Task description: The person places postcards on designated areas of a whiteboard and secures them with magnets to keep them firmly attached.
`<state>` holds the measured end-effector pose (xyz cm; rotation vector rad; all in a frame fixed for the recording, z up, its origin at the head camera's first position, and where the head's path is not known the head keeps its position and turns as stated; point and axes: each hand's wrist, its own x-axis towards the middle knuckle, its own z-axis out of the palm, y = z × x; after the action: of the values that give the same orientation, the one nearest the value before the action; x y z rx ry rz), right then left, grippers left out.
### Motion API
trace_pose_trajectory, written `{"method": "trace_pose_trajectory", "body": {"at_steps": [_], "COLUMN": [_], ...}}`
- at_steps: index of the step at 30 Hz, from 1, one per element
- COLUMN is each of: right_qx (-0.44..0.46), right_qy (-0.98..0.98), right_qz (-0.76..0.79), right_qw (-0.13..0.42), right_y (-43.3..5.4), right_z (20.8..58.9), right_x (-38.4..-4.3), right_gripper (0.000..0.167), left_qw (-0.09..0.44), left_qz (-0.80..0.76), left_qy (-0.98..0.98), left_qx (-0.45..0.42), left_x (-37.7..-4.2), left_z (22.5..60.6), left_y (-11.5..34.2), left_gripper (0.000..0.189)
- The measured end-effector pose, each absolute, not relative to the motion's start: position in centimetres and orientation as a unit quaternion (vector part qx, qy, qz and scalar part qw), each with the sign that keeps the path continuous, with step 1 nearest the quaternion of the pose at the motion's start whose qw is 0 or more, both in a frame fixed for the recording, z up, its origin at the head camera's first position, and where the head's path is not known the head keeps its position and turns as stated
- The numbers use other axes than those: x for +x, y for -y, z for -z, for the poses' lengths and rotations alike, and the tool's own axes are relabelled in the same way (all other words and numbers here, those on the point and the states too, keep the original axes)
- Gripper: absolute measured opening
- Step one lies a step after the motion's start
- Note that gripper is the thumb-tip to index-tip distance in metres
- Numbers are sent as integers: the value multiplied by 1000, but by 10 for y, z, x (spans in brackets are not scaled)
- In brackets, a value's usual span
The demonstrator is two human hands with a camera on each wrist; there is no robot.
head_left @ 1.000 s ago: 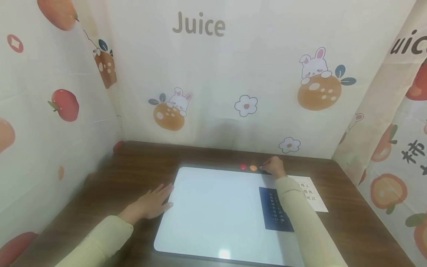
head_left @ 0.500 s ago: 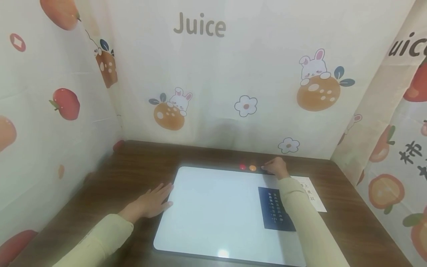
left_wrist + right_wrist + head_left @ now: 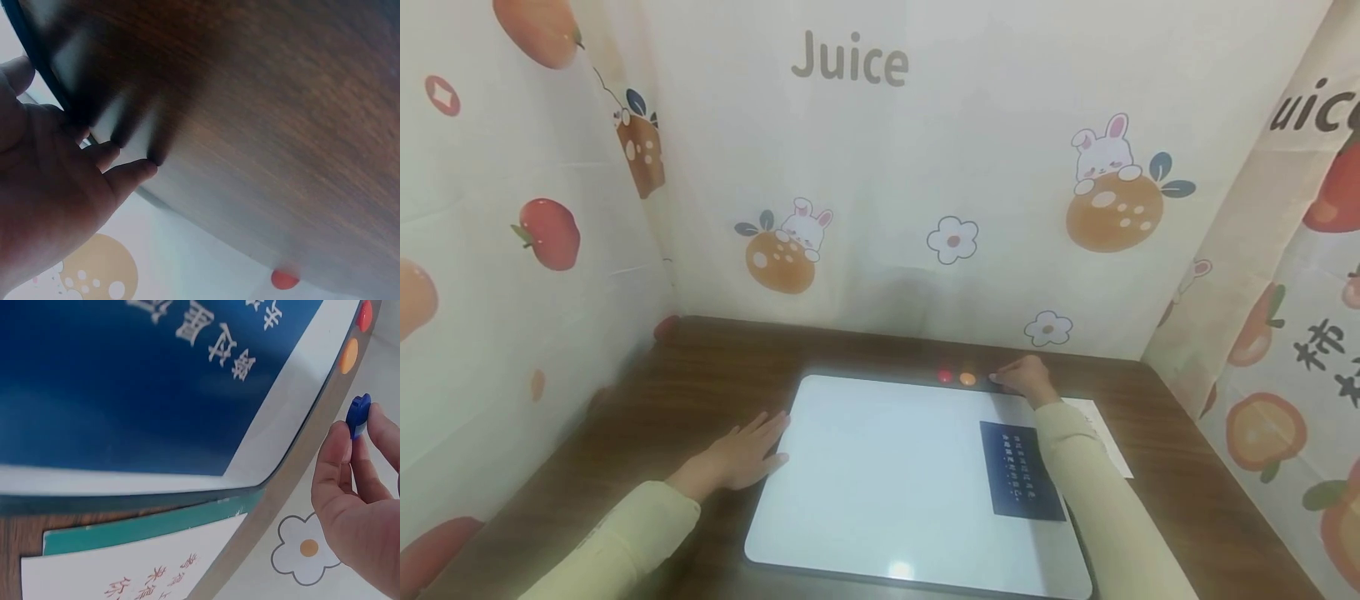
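A whiteboard point(image 3: 872, 483) lies flat on the wooden table. Spread over its left edge, my left hand point(image 3: 737, 457) has its fingers fairly straight; in the left wrist view the fingertips point(image 3: 149, 167) meet the table beside the rim. Past the board's far edge, my right hand point(image 3: 1028, 380) pinches a small round blue magnet point(image 3: 357, 416) between thumb and fingers. An orange magnet point(image 3: 967, 379) and a red magnet point(image 3: 945, 377) lie in a row to its left. A dark blue card point(image 3: 1017, 475) with white writing lies on the board's right side, partly under my right sleeve.
A white sheet with writing point(image 3: 1108, 440) lies right of the board, partly hidden by my right arm. Beneath it a green edge point(image 3: 150, 524) shows in the right wrist view. Printed curtains point(image 3: 880, 167) stand behind the table point(image 3: 730, 350) and at both sides.
My right hand has shifted slightly right, away from the orange magnet. The sleeve now covers more of the white sheet and less of the blue card. My left hand stays in place.
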<state>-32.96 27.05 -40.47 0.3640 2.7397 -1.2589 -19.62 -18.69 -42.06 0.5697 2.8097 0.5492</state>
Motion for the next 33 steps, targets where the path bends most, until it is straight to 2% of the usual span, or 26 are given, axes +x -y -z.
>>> {"method": "trace_pose_trajectory", "body": {"at_steps": [33], "right_qx": [78], "right_qy": [-890], "right_qz": [444], "right_qw": [71], "right_y": [-282], "right_z": [408], "right_x": [-292], "right_gripper": [35], "left_qw": [121], "left_qz": [-185], "left_qy": [-957], "left_qx": [188], "left_x": [-196], "left_z": [417], "left_y": [185], "left_gripper": [66]}}
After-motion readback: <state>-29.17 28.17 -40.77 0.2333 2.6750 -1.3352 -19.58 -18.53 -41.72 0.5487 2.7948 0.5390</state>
